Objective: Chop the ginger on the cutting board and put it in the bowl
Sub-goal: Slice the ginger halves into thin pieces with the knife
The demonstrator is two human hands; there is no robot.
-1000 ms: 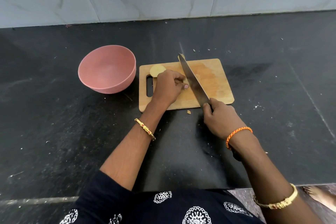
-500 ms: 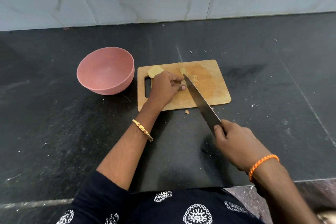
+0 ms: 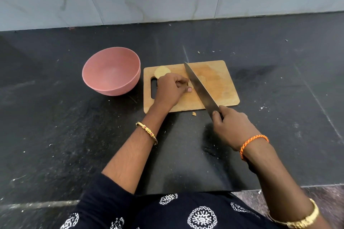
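My left hand (image 3: pixel 170 90) rests on the cutting board (image 3: pixel 219 87) with its fingers curled down, pinning the ginger under the fingertips so it cannot roll; the piece being cut is almost wholly hidden beneath them, so I cannot tell its size. 1 rounded pale ginger piece (image 3: pixel 162 71) lies at the board's far left corner, just behind my knuckles, set aside from the cutting line. My right hand (image 3: pixel 233 126) is wrapped round the handle of the knife (image 3: pixel 200 87), forefinger up near the blade's heel for control. The blade runs diagonally across the board, tip toward the far edge, its flat side close beside my left fingertips, which serve as a guide. Thin slices (image 3: pixel 202 80) show just right of the blade. The pink bowl (image 3: pixel 111 72) stands left of the board, near it, holding nothing visible, placed for an easy transfer. 1 small scrap (image 3: pixel 194 113) lies on the black counter (image 3: pixel 55 117) by the board's near edge.
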